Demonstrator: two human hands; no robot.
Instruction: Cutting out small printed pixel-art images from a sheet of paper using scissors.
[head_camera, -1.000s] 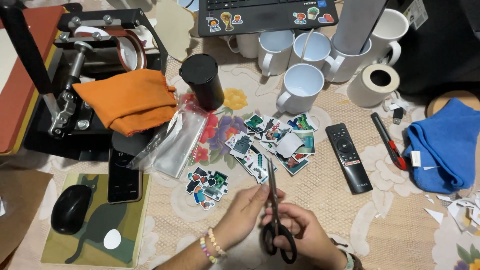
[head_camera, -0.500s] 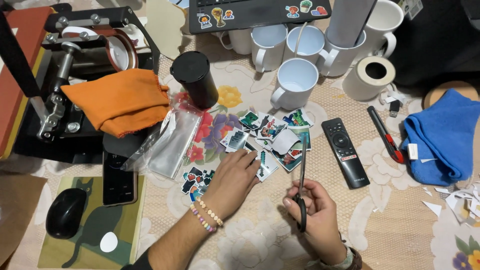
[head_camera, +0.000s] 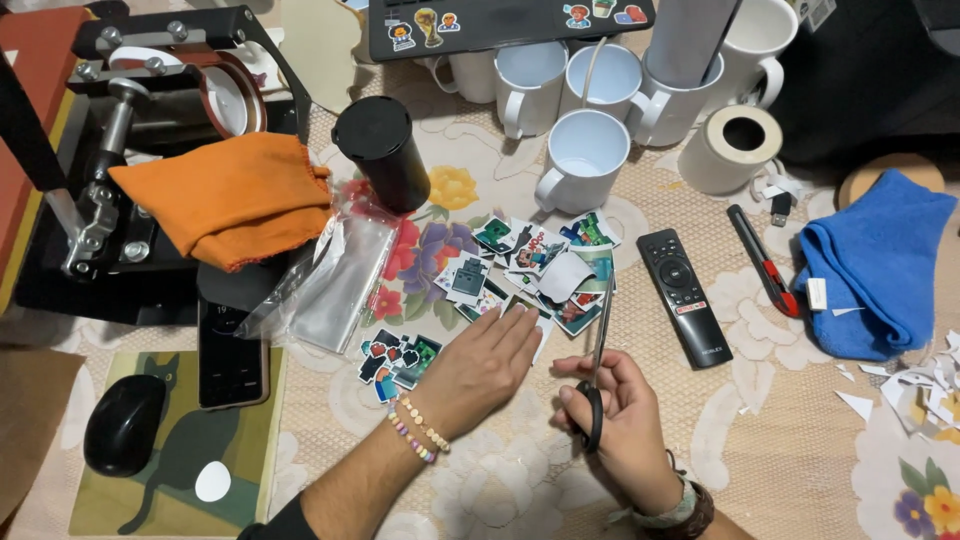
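Observation:
My right hand (head_camera: 625, 425) grips black-handled scissors (head_camera: 598, 365), blades closed and pointing away toward a pile of cut stickers (head_camera: 540, 265). My left hand (head_camera: 485, 365), with bead bracelets at the wrist, lies flat and open on the cloth, fingertips touching a sticker at the near edge of the pile. A smaller cluster of stickers (head_camera: 398, 358) lies just left of that hand.
White mugs (head_camera: 580, 160) and a black cylinder (head_camera: 382, 152) stand beyond the stickers. A remote (head_camera: 683, 297), red-and-black cutter (head_camera: 762, 260), tape roll (head_camera: 730, 148) and blue cloth (head_camera: 880, 265) sit right. Left: orange cloth (head_camera: 225, 195), heat press (head_camera: 110, 150), plastic bag (head_camera: 335, 280), phone (head_camera: 232, 350), mouse (head_camera: 123, 425). Paper scraps (head_camera: 920, 380) lie far right.
My left hand left the scissors and reached forward onto the sticker pile. My right hand with the scissors shifted right, blades now pointing away.

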